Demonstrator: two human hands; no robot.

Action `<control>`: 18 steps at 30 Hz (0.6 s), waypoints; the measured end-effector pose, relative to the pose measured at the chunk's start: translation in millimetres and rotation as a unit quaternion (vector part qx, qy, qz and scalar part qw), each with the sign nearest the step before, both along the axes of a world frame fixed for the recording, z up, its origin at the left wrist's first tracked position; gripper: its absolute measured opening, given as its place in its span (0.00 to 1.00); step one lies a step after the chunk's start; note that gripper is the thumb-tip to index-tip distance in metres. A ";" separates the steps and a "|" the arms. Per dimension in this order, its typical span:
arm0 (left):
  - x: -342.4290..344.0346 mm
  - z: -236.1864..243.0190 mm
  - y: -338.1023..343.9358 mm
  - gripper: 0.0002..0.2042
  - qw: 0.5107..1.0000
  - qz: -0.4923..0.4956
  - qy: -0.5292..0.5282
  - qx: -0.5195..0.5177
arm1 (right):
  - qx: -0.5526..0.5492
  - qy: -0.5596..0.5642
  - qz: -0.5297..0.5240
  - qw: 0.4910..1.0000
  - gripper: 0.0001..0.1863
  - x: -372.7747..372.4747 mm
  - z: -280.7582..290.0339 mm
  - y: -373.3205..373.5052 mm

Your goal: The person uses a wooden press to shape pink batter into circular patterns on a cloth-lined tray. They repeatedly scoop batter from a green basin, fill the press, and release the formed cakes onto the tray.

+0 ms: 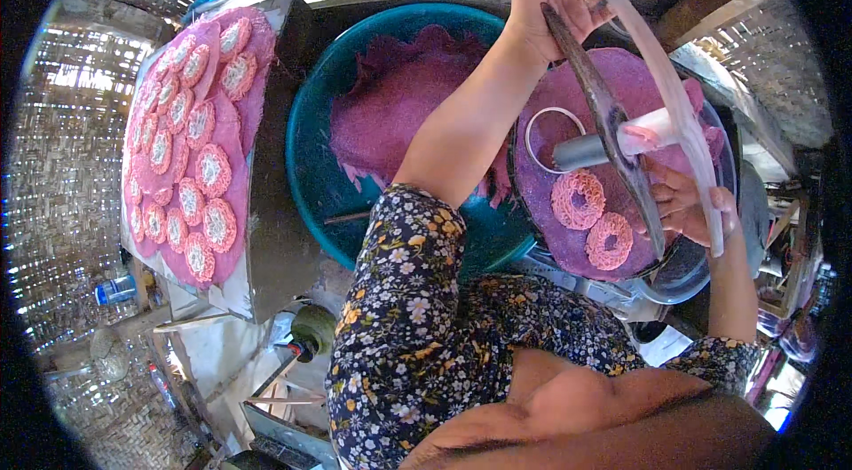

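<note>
A two-bar hand press spans the space between my hands. It has a dark wooden bar (605, 115), a pale curved bar (672, 71) and a grey cylinder (579, 151) between them, with pink dough on the white part (655, 126). At the upper ends, my left hand (532, 4) holds the bars, some fingers spread behind the pale one. My right hand (682, 202) grips their lower ends, thumb against the pale bar. Below lies pink cloth (568, 97) on a round surface, bearing a thin white hoop (528, 140) and two lacy pink dough rings (568, 214) (609, 259).
A teal basin (297, 124) with bunched pink cloth (399, 97) stands under my left arm. On a slanted board (275, 159) at the left, pink cloth carries several pink-and-white rounds (213, 170). A clear tub rim (661, 292) is near my right forearm; woven walls (62, 159) surround everything.
</note>
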State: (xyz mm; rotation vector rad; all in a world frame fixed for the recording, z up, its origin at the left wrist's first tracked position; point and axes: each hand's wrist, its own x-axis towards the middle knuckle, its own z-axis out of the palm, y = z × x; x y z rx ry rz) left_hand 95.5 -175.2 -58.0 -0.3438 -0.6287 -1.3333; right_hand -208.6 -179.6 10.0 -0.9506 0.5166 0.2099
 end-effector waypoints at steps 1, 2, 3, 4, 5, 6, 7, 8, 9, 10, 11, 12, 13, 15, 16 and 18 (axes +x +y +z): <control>0.7 -7.6 -1.4 0.30 1.000 -0.018 0.023 0.010 | -0.020 0.017 -0.016 1.000 0.54 -4.6 -6.1 -4.6; -0.2 -15.3 -0.7 0.30 0.999 -0.019 0.040 0.003 | -0.041 0.033 -0.031 0.998 0.53 -8.6 -10.8 -8.4; -1.0 -22.6 0.7 0.31 0.998 -0.019 0.056 -0.004 | -0.053 0.039 -0.033 0.997 0.52 -11.7 -13.5 -10.2; -1.3 -28.8 2.5 0.32 0.997 -0.019 0.072 -0.011 | -0.066 0.045 -0.035 0.996 0.50 -14.8 -15.4 -11.2; -4.0 -26.1 9.2 0.30 0.996 -0.021 0.081 -0.036 | -0.079 0.052 -0.037 0.995 0.48 -17.7 -15.9 -12.9; -1.8 -30.3 12.5 0.29 0.996 -0.005 0.085 -0.034 | -0.092 0.084 -0.035 0.992 0.46 -20.8 -17.3 -15.8; -1.8 -34.6 15.9 0.29 0.996 0.007 0.088 -0.032 | -0.105 0.115 -0.035 0.987 0.44 -26.5 -19.0 -18.3; -0.9 -37.6 19.0 0.29 0.995 0.020 0.092 -0.030 | -0.116 0.128 -0.035 0.984 0.42 -28.1 -20.4 -15.5; 1.9 -39.8 21.8 0.29 0.996 0.035 0.083 -0.021 | -0.126 0.142 -0.034 0.981 0.41 -27.1 -22.8 -16.9; 4.7 -37.3 25.1 0.28 0.996 0.047 0.073 -0.013 | -0.134 0.137 -0.035 0.981 0.39 -22.5 -24.2 -14.0; 8.6 -34.8 28.6 0.28 0.996 0.059 0.064 -0.005 | -0.143 0.132 -0.037 0.980 0.38 -18.9 -25.5 -12.2; 12.7 -32.1 31.7 0.28 0.996 0.070 0.055 0.004 | -0.145 0.128 -0.036 0.980 0.38 -17.7 -27.2 -12.1; 19.8 -27.3 37.7 0.27 0.996 0.075 0.043 0.033 | -0.148 0.122 -0.029 0.981 0.39 -13.1 -29.3 -13.2; 27.6 -20.5 34.0 0.27 0.997 0.071 0.032 -0.001 | -0.148 0.112 -0.030 0.982 0.40 -1.7 -23.7 -7.6; 33.9 -16.9 36.2 0.26 0.997 0.078 0.024 -0.017 | -0.147 0.104 -0.028 0.983 0.41 16.7 -12.3 2.7; 40.3 -15.1 30.3 0.26 0.997 0.066 0.033 -0.020 | -0.166 0.120 -0.030 0.978 0.43 28.0 -5.7 2.5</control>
